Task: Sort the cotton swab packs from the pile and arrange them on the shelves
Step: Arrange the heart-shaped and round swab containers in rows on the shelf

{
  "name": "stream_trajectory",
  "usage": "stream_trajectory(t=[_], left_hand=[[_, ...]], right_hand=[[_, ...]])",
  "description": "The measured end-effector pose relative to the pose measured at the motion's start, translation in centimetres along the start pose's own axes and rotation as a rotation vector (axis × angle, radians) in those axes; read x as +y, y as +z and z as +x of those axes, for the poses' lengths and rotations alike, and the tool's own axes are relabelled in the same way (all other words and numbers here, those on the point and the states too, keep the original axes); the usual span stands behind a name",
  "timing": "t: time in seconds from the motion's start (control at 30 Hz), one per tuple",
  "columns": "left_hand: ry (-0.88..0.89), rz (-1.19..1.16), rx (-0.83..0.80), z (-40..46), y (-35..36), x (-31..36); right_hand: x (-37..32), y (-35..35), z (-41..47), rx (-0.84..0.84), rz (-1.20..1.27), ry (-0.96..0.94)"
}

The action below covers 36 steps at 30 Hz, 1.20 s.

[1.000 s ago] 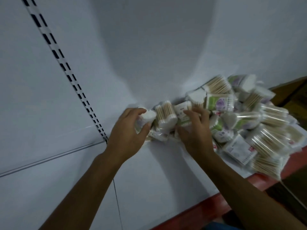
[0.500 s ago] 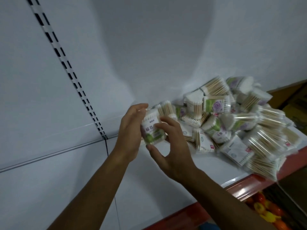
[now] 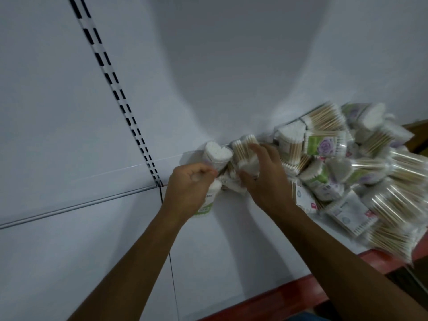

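The white shelf [image 3: 231, 239] fills most of my view, its back wall rising behind and a slotted upright [image 3: 120, 93] running down on my left; a red edge [image 3: 289, 288] trims the front. The pile [image 3: 361, 177] of swab packs takes up the right end of the shelf, heaped loosely against the wall and spilling toward the front edge. Left of the pile, by the wall, a short row [image 3: 231, 156] of packs is begun, standing close together. My right hand [image 3: 266, 179] lies over the row, fingers spread and lightly curved round a pack [image 3: 247, 158] with its cotton tips showing; I judge it is steadying or seating that pack. My left hand [image 3: 188, 189] is curled round a green pack [image 3: 206, 200] at the row's near end, thumb and fingers pinching near its top. So I am at the placing step, with nearly the whole pile unsorted. Next I should stand the green pack flush beside its neighbour without tipping the row, then reach right for another of that kind.
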<state>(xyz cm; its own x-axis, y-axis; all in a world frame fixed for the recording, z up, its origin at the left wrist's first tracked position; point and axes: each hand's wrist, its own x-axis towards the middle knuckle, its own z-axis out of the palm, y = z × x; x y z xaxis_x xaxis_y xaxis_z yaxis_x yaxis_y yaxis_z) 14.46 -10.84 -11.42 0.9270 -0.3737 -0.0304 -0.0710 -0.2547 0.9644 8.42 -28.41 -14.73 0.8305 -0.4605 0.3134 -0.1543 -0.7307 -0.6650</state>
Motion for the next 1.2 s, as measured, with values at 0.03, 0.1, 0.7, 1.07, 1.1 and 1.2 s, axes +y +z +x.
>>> stream_trajectory(t=[0.03,0.1,0.7,1.07,1.1,1.2], left_hand=[[0.048,0.067,-0.012,0.0,0.1,-0.3],[0.156,0.177,-0.034,-0.2,0.4,-0.6],[0.130,0.225,-0.345,-2.0,-1.3,0.6],[0.018,0.092,-0.220,-2.4,-4.3,-1.6],[0.013,0.092,-0.214,-2.5,-4.6,-1.8],[0.004,0.082,-0.188,-3.0,-6.0,-2.3]], right_hand=[[-0.1,-0.1,-0.1,0.022,0.030,-0.005],[-0.5,-0.7,-0.5,0.095,0.073,-0.040],[-5.4,-3.2,-1.0,-0.194,0.563,0.150],[-7.4,0.0,-1.6,-0.323,0.654,0.113],[-7.7,0.4,-1.7,-0.319,0.643,0.105],[-8.4,1.7,-2.0,-0.271,0.649,0.102]])
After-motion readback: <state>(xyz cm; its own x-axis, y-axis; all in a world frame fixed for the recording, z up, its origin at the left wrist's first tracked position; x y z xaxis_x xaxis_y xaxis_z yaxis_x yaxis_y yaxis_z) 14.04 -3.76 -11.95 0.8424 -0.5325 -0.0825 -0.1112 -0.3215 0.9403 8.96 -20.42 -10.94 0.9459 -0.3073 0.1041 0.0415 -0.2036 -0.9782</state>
